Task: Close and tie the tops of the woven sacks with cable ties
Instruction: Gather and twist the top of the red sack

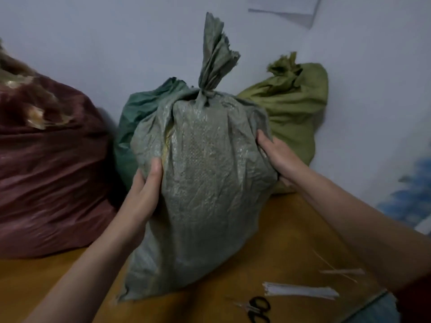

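Two hands hold a grey-green woven plastic sack [210, 183] upright on an orange-brown wooden table [291, 229]

The left hand [144, 190] and right hand [277, 157] clasp its sides, thumbs pressed on the front, the fingers hidden behind. Its neck is cinched tight, though no tie can be made out, so this sack looks finished and is probably being set beside the closed olive-green sack [293, 108]. The maroon sack [51, 171] at the left gapes open; closing it next means gathering its top and taking one from the bundle of white cable ties [300, 291] near the black-handled scissors [258, 308]
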